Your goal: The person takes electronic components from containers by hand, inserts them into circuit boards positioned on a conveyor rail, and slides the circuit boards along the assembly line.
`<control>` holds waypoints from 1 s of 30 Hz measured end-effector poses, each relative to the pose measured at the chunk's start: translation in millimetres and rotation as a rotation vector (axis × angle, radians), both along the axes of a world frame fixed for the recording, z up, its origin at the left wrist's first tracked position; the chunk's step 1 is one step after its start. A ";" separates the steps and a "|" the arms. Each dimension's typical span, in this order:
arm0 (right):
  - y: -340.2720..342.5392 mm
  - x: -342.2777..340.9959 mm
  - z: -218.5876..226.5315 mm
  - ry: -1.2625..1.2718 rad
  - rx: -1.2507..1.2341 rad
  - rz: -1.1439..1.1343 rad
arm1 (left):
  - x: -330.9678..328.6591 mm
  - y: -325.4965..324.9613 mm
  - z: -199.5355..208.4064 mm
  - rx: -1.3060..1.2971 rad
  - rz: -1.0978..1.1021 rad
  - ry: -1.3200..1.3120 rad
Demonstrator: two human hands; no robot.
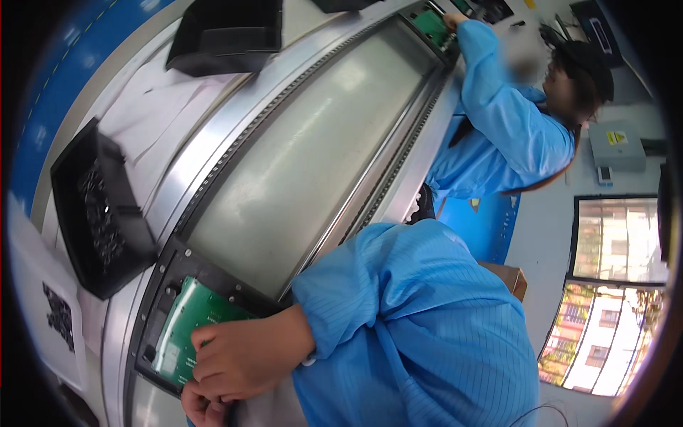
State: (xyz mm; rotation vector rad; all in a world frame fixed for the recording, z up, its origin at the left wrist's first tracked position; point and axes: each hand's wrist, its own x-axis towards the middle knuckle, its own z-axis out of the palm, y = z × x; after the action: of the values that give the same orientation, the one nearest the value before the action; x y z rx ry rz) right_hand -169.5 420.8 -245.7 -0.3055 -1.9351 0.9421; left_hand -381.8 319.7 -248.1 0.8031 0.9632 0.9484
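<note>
A green circuit board [186, 320] lies in a black frame [158, 286] on the conveyor at the lower left. My right hand [245, 356], in a blue striped sleeve, reaches over the board's near right part with its fingers curled. Just below it, at the lower edge, my left hand [203, 409] shows only in part, its fingers bent and close to the right fingertips. Both hands look closed. Whatever they pinch between them, if anything, is too small or hidden to name.
The conveyor [306, 149] runs away to the upper right between chain rails. Left of it stand a black bin [136, 245] of small black parts, a white tray [32, 267] and another black bin [231, 57]. A co-worker in blue [509, 135] handles another green board [429, 27] at the far end.
</note>
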 end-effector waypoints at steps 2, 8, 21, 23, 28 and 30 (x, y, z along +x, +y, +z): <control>0.8 -1.5 6.2 -0.009 0.083 -0.012 | 14.0 1.4 24.4 -0.060 0.041 -0.030; -11.3 2.2 34.2 -0.125 0.267 -0.219 | 41.3 4.0 44.6 -0.104 0.181 -0.105; -28.2 52.4 18.7 -0.586 0.091 -0.455 | 48.6 -41.2 -5.8 -0.088 -0.167 -0.419; -24.4 53.5 10.8 -0.636 0.082 -0.515 | 46.1 -38.2 -6.3 -0.092 -0.256 -0.435; -18.6 47.5 6.4 -0.761 0.132 -0.459 | 38.6 -36.7 -2.6 -0.119 -0.273 -0.455; -15.3 39.8 6.3 -0.789 0.173 -0.420 | 34.6 -38.0 -1.8 -0.116 -0.268 -0.440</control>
State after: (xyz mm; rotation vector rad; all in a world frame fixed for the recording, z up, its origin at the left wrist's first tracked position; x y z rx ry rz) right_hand -129.7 405.5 -239.4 -1.0560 -2.4846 0.3821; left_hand -347.1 281.8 -249.9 0.5737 0.5079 0.7832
